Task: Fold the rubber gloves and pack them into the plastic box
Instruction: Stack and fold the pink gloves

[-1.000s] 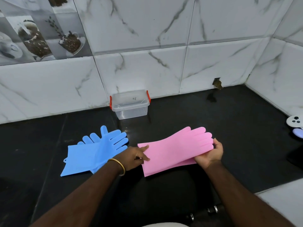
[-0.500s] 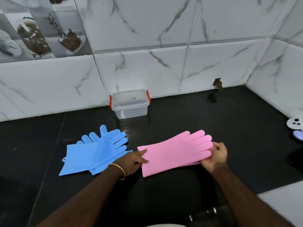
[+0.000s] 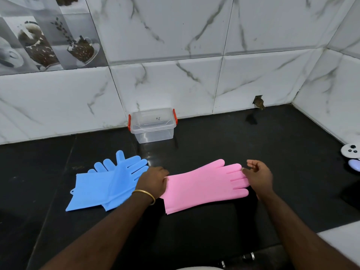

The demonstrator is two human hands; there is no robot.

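A pair of pink rubber gloves point(image 3: 204, 187) lies stacked flat on the black counter point(image 3: 214, 145), cuffs to the left and fingers to the right. My left hand point(image 3: 153, 182) grips the upper cuff corner with curled fingers. My right hand point(image 3: 258, 176) sits at the glove fingertips, its thumb touching them and its fingers loosely curled above the glove. A pair of blue rubber gloves point(image 3: 105, 184) lies overlapped to the left, with my left wrist over its edge. The clear plastic box point(image 3: 153, 126) with red latches stands lidded against the back wall.
Marble-tiled walls close the counter at the back and on the right. A white controller point(image 3: 350, 151) and a pale purple object point(image 3: 355, 164) lie at the right edge. A white surface point(image 3: 341, 242) borders the counter at the lower right.
My right hand has let the pink fingertips drop flat and lifted its fingers off them. The pink gloves now lie stretched on the counter. My left hand stays at the cuff.
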